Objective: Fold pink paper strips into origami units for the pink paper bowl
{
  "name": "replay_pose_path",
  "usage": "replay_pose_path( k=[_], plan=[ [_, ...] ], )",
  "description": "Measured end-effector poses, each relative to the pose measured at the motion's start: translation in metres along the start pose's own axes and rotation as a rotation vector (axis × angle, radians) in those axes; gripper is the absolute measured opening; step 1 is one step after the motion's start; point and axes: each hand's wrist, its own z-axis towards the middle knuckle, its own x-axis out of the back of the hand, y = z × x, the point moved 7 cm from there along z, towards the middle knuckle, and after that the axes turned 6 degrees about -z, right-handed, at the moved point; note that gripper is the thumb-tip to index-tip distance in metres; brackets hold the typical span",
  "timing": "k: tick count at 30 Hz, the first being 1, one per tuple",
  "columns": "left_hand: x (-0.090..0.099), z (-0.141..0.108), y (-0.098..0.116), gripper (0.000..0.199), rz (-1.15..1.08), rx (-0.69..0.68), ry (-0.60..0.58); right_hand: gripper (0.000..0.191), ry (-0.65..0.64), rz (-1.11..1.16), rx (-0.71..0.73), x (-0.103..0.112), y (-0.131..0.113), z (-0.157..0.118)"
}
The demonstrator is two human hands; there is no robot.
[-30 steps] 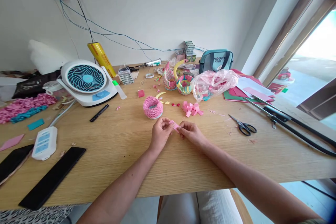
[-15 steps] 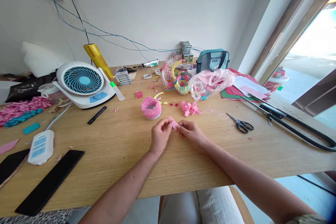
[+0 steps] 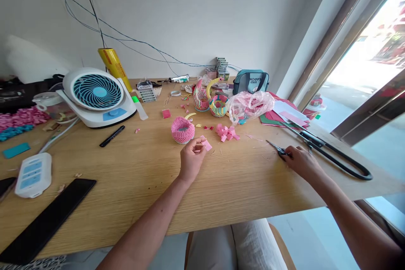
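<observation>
Just beyond and left of the left hand (image 3: 191, 161), a pink folded-paper basket (image 3: 182, 130) sits on the table (image 3: 95, 185). That hand pinches a pink paper strip (image 3: 206, 144), its fingers hiding one end. The right hand (image 3: 300, 162) closes over scissors (image 3: 278, 149), covering their handles; only the blades show. Long black-handled shears (image 3: 329, 154) lie beyond it.

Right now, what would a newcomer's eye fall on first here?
The white and teal desk fan at the back left of the wooden table catches the eye first, then the pink folded-paper bowl near the table's middle. In front, the left hand is by a small pink paper piece, and the right hand is on black-handled scissors at the right.
</observation>
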Motion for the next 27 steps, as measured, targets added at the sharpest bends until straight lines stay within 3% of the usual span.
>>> replay_pose_path(
  k=[6,9,10,12,16,19,22,27],
  plan=[
    [0.002,0.003,-0.001,0.027,0.011,0.054,-0.015,0.027,-0.204,-0.045,-0.083,-0.015,0.012,0.015],
    [0.003,0.004,0.0,0.03,-0.008,0.07,-0.019,0.027,-0.096,0.046,-0.076,-0.001,-0.002,0.015],
    [0.004,0.004,0.001,0.032,-0.014,0.075,-0.021,0.026,-0.061,0.152,-0.045,0.005,-0.015,0.013],
    [0.004,0.004,0.003,0.034,-0.028,0.088,-0.026,0.029,-0.121,0.499,0.029,0.011,-0.053,0.006],
    [0.005,0.003,0.005,0.037,-0.058,0.113,-0.018,0.042,-0.559,1.278,0.266,0.019,-0.168,-0.017],
    [0.008,0.004,0.004,0.039,-0.121,0.131,-0.001,0.044,-0.766,1.61,0.259,0.023,-0.228,-0.029],
    [0.009,0.006,0.004,0.041,-0.205,0.156,0.013,0.046,-0.834,1.627,0.313,0.025,-0.256,-0.038],
    [0.01,0.006,0.008,0.041,-0.294,0.205,0.044,0.055,-0.757,1.405,0.42,0.035,-0.261,-0.05]
  ],
)
